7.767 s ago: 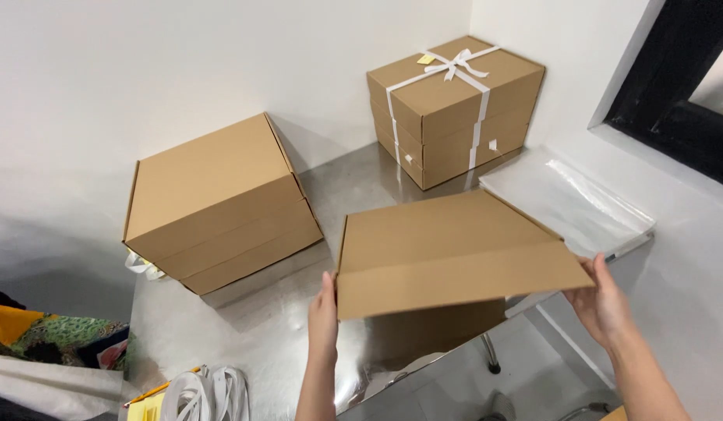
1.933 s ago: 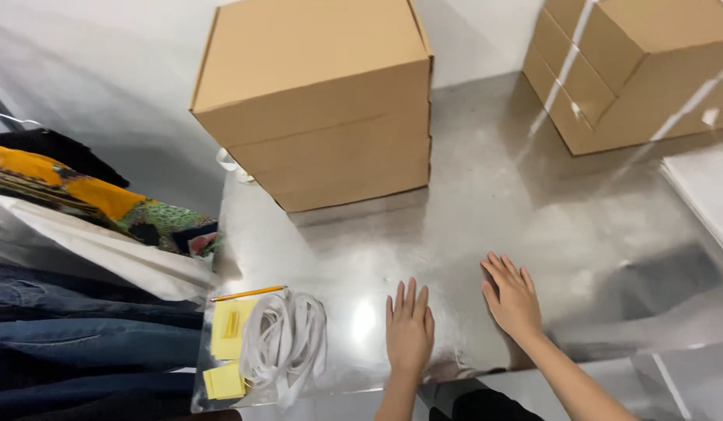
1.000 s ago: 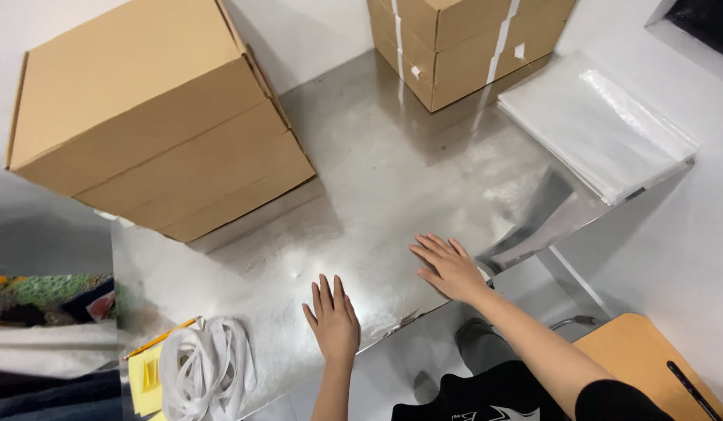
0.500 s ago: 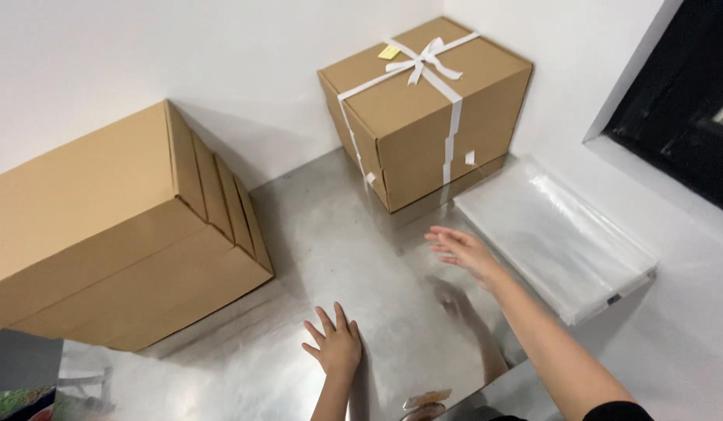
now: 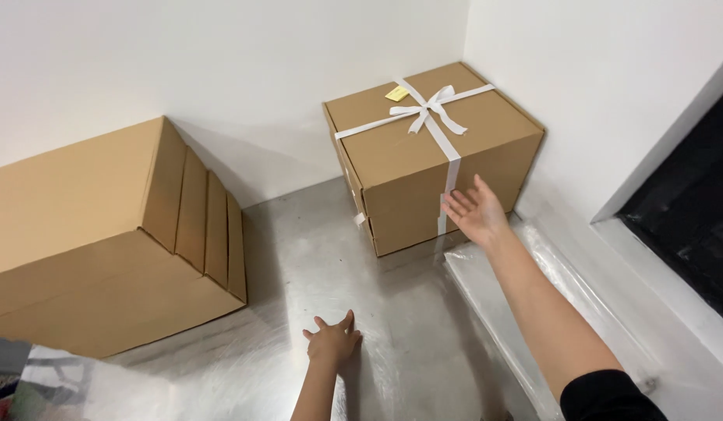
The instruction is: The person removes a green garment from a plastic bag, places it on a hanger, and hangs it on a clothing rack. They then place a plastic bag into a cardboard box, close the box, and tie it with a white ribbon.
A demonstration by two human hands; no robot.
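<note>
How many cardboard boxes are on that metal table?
2. A plain cardboard box lies at the left. A ribbon-tied box stands in the back corner, the right hand open beside it. Others may lie outside the view.

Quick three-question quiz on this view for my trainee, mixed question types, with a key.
1. True or false: the right hand is open, reaching toward the ribboned box.
2. Where does the left hand rest? A) on the plain box B) flat on the metal table C) on the plastic bags
3. Fill in: the small yellow note sits on the ribboned box's ____.

Key: 1 true; 2 B; 3 top.
</note>
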